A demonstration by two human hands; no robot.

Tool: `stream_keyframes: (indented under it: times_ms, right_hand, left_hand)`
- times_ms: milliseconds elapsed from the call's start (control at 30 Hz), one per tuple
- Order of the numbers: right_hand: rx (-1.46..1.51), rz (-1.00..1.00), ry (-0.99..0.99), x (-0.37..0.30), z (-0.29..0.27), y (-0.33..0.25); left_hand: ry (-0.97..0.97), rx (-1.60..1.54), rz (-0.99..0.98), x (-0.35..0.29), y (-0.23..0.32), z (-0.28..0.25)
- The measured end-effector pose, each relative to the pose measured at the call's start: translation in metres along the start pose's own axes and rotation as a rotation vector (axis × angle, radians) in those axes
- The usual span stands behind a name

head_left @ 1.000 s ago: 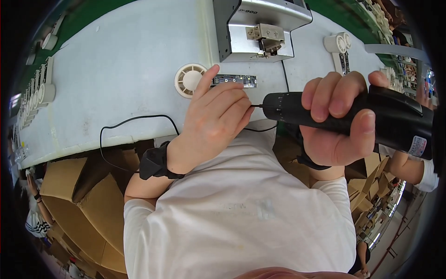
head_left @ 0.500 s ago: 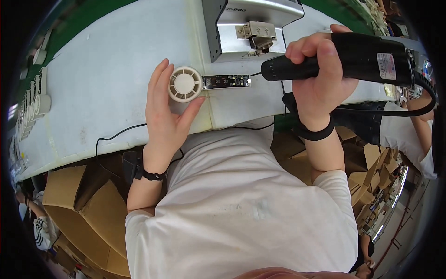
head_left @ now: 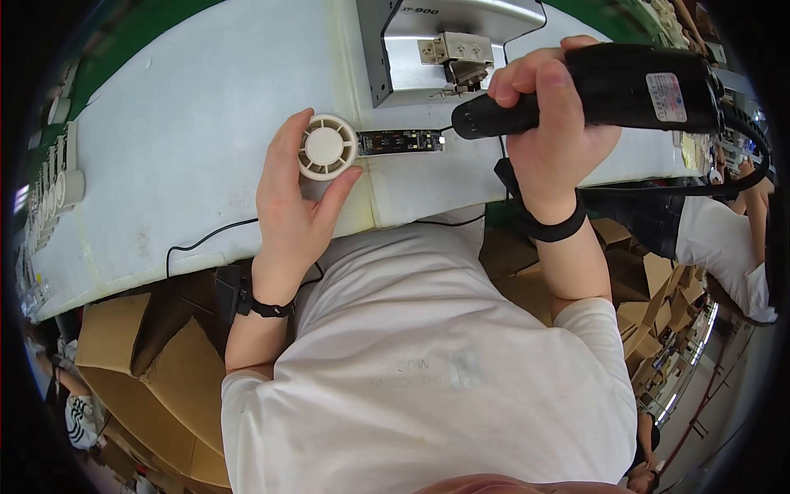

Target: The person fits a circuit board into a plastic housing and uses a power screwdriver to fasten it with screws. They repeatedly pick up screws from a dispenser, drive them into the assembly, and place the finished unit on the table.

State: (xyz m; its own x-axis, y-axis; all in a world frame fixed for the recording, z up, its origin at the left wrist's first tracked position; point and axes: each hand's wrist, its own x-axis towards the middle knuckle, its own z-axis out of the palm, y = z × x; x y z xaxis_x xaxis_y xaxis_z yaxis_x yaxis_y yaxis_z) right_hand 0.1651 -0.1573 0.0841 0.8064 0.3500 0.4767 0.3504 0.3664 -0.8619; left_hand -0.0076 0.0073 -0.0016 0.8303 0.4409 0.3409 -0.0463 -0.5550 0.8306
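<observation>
On the white work surface lies a small handheld fan (head_left: 327, 146) with a round white slotted head. Its handle is uncovered and shows a dark circuit board (head_left: 401, 142) pointing right. My left hand (head_left: 295, 177) grips the round head between thumb and fingers. My right hand (head_left: 555, 115) is wrapped around a black electric screwdriver (head_left: 638, 86), held almost level. The thin bit points left and reaches the right end of the board; whether it touches a screw is too small to tell. A cable runs from the tool's back end.
A metal screw feeder (head_left: 448, 62) stands just beyond the board. Several white fan parts (head_left: 62, 193) line the table's left edge. Thin black cable (head_left: 210, 235) crosses the near edge. Cardboard boxes (head_left: 156, 370) sit below the table, and another person (head_left: 716, 239) is at right.
My right hand has moved the electric screwdriver left and slightly away from me, so its bit now overlaps the board's right end. My left hand and the fan have hardly moved.
</observation>
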Motion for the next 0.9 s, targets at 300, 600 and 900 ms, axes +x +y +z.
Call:
stream_keyframes:
  times_ms: [300,600,900]
  right_hand:
    - [0.017,-0.013,-0.043,0.000,0.001,0.009]
    - [-0.047,0.087,0.245,0.005,0.031,-0.024]
    - [-0.190,-0.058,0.168,0.031,0.040,-0.031]
  left_hand:
    - [0.001,-0.018,0.006,0.000,-0.001,0.001]
    - [0.019,-0.002,0.014,-0.002,-0.001,0.002]
    - [0.010,0.001,0.029,-0.001,-0.001,0.001]
